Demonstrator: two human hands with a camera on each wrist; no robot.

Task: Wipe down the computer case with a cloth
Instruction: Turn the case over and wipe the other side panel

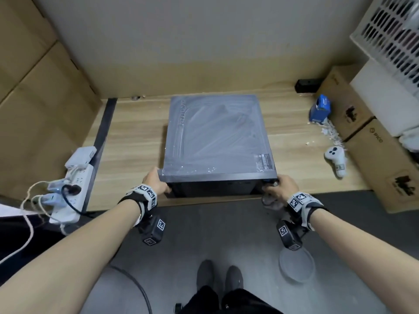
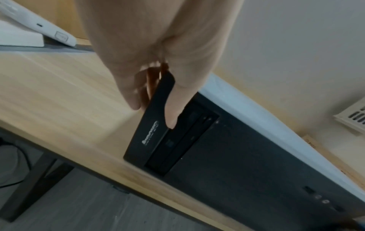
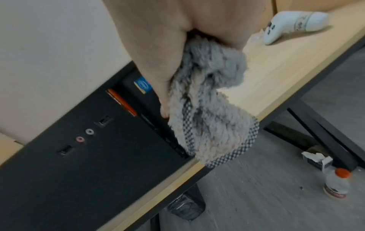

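A black computer case (image 1: 217,141) lies flat on the wooden desk (image 1: 131,141), its dusty grey top panel streaked with wipe marks. Its front panel (image 2: 237,164) faces me at the desk's near edge. My left hand (image 1: 156,181) grips the case's near left corner, thumb on the front bezel (image 2: 171,109), fingers round the side. My right hand (image 1: 280,186) is at the near right corner, thumb against the front panel (image 3: 79,156). It holds a bunched grey fluffy cloth (image 3: 209,112) that hangs down past the desk edge.
A white power strip (image 1: 70,191) with plugs and cables lies at the desk's left end. A white controller (image 1: 335,157), blue packet (image 1: 319,109) and paper scraps sit right, beside cardboard boxes (image 1: 381,159). On the floor are a round lid (image 1: 297,264) and a bottle (image 3: 335,184).
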